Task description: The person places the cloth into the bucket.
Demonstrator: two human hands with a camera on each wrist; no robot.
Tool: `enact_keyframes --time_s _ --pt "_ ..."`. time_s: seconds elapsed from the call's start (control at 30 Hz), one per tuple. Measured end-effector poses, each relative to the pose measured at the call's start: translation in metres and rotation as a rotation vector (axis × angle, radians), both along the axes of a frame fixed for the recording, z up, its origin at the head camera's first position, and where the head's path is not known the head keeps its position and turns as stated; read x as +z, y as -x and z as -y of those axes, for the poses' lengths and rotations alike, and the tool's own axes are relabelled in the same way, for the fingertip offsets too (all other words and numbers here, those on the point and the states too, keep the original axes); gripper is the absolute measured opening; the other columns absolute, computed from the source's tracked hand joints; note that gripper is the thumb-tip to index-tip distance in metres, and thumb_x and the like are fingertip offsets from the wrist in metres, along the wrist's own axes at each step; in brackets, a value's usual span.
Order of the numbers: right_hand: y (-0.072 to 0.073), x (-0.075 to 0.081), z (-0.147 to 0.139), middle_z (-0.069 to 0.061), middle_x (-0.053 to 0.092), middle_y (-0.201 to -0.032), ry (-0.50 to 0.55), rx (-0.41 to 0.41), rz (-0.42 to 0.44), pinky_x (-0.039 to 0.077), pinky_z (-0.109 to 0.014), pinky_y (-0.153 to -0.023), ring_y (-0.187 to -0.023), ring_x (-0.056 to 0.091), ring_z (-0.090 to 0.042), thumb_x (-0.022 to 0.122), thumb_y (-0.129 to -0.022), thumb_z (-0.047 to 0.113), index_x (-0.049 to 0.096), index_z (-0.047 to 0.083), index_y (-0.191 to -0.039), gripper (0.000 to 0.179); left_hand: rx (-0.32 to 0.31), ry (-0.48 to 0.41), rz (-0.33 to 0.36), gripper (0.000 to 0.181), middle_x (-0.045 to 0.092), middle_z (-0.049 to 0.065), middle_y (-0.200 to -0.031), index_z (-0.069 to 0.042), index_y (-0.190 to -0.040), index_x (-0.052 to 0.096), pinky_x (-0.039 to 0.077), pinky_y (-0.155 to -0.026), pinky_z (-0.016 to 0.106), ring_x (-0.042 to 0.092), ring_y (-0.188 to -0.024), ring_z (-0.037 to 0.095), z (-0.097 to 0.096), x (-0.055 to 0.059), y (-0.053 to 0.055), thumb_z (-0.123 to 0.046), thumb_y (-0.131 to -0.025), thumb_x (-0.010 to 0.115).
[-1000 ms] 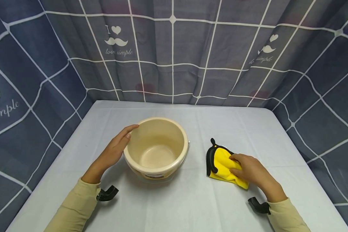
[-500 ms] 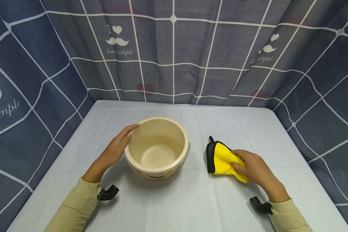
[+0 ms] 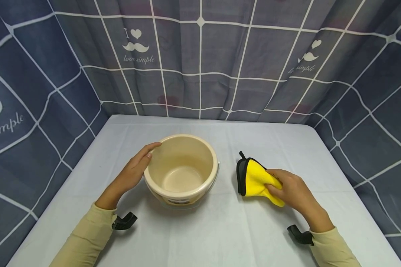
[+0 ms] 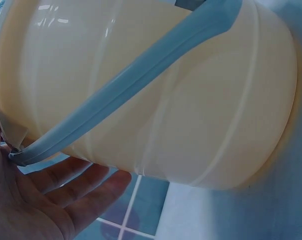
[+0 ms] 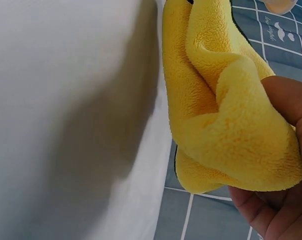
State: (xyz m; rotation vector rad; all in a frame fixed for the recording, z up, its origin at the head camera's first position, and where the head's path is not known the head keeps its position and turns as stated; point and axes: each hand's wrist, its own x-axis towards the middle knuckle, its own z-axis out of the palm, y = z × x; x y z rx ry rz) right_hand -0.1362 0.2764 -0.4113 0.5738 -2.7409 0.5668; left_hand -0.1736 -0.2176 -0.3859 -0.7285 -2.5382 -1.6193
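Note:
A cream bucket (image 3: pixel 180 174) with a pale bail handle (image 4: pixel 126 85) stands upright on the table. My left hand (image 3: pixel 133 170) rests against its left side, fingers fairly straight along the wall and rim. In the left wrist view, several fingers (image 4: pixel 91 192) lie against the bucket's outside near the handle's end. To the bucket's right, my right hand (image 3: pixel 289 189) pinches a yellow cleaning cloth (image 3: pixel 255 180) with black edging and a small black hanging loop. The cloth (image 5: pixel 231 115) hangs folded between thumb and fingers, held just above the tabletop, its shadow beside it.
A white cloth covers the table (image 3: pixel 220 233). Dark grey-blue curtains (image 3: pixel 220 55) with white grid lines enclose the back and both sides. A black wrist mount sits on each forearm, the left mount (image 3: pixel 124 221) and the right mount (image 3: pixel 300 235).
The right hand has lifted the yellow cloth slightly and moved it a little toward the back; its lower corner has come up from the table. The left hand and bucket stay put.

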Motion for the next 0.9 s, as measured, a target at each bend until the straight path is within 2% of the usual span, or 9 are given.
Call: enact_keyframes --time_s 0.33,0.57,0.9 --pt "0.0 0.004 0.002 -0.015 0.073 -0.111 0.011 0.009 -0.059 0.054 -0.052 -0.079 -0.092 0.067 -0.032 0.084 -0.079 0.007 0.071 0.001 -0.118 0.042 -0.003 0.007 -0.008 0.043 0.041 0.013 -0.155 -0.012 -0.153 0.042 0.034 -0.101 0.015 0.043 -0.134 0.029 0.0 0.0 0.0 -0.021 -0.113 0.03" --pt "0.003 0.006 0.005 -0.012 0.073 -0.106 0.025 0.039 -0.15 0.054 -0.045 -0.07 -0.082 0.063 -0.023 0.086 -0.076 0.006 0.072 0.001 -0.114 0.041 -0.009 -0.002 0.0 0.043 0.04 0.014 -0.156 -0.01 -0.154 0.041 0.034 -0.101 0.013 0.043 -0.135 0.031 0.001 0.0 -0.001 -0.021 -0.113 0.031" --pt "0.009 0.022 0.012 -0.013 0.073 -0.102 0.058 0.08 -0.238 0.053 -0.043 -0.065 -0.077 0.061 -0.02 0.086 -0.073 0.004 0.071 0.0 -0.112 0.041 -0.004 -0.002 0.003 0.043 0.04 0.013 -0.156 -0.011 -0.154 0.042 0.033 -0.102 0.013 0.041 -0.137 0.03 0.001 0.0 0.0 -0.022 -0.113 0.031"
